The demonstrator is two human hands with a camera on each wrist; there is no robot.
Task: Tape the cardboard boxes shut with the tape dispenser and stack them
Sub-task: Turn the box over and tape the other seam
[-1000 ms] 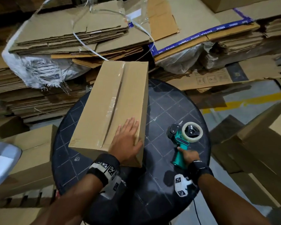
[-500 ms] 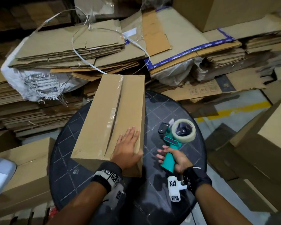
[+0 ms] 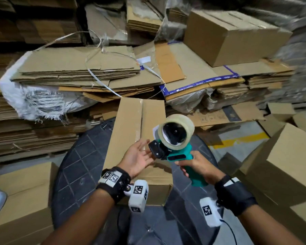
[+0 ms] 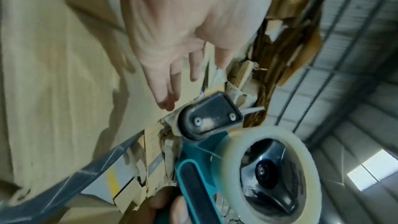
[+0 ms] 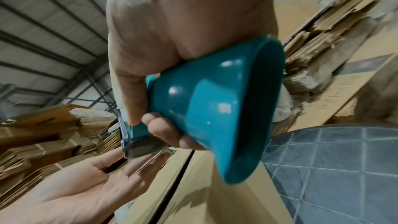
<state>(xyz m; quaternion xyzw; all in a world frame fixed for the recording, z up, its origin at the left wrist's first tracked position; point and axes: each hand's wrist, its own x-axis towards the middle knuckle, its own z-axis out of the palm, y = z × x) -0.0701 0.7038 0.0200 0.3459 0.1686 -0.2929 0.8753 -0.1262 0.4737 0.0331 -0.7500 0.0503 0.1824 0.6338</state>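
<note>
A long cardboard box (image 3: 131, 124) lies on the round dark table (image 3: 78, 165), its top seam running away from me with clear tape along part of it. My right hand (image 3: 193, 165) grips the teal handle of the tape dispenser (image 3: 175, 138) and holds it up over the box's near end. The clear tape roll (image 4: 269, 168) faces me. My left hand (image 3: 138, 156) hovers palm up with straight fingers beside the dispenser's black front end (image 4: 208, 120). In the right wrist view the fingers (image 5: 163, 129) wrap the handle (image 5: 215, 108), above the left hand (image 5: 86, 185).
Flattened cardboard stacks (image 3: 78, 73) and a white sack (image 3: 34, 101) fill the space behind the table. Made-up boxes stand at the lower left (image 3: 21, 200), on the right (image 3: 286, 165) and on top of the stacks at back right (image 3: 233, 32).
My right hand lifted the dispenser off the table and brought it over the box. My left hand left the box top and turned palm up beside the dispenser.
</note>
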